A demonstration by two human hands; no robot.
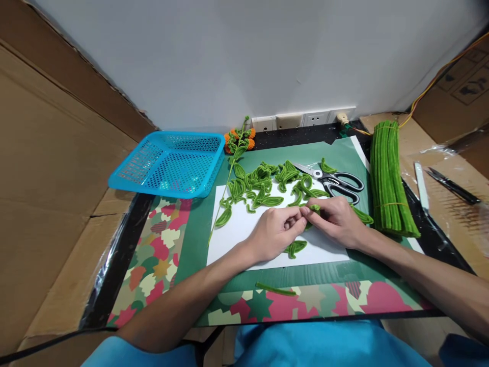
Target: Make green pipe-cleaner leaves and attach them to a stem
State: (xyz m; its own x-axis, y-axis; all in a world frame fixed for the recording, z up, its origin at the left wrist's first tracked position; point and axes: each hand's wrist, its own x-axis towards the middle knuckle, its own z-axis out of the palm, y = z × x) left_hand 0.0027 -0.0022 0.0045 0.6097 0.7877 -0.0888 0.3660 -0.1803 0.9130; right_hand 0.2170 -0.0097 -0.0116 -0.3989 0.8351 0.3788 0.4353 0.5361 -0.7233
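My left hand (273, 232) and my right hand (336, 216) meet above a white sheet of paper (233, 250), fingertips pinched together. Between them is a small green pipe cleaner leaf (315, 208), mostly covered by my fingers. Just below my fingers lies another green leaf shape (297, 248) on the paper. Beyond my hands is a loose pile of looped green pipe cleaner leaves (255, 178). Black-handled scissors (330, 179) rest behind my right hand, blades pointing left. A short green pipe cleaner (275, 289) lies near the front edge.
A blue plastic basket (171, 191) stands at the back left. Beside it a leafy green stem (229, 178) lies near orange flowers (250, 143). At right are a thick bundle of green pipe cleaners (389, 183), a white-handled tool (421, 186) and a black-handled pointed tool (454, 186).
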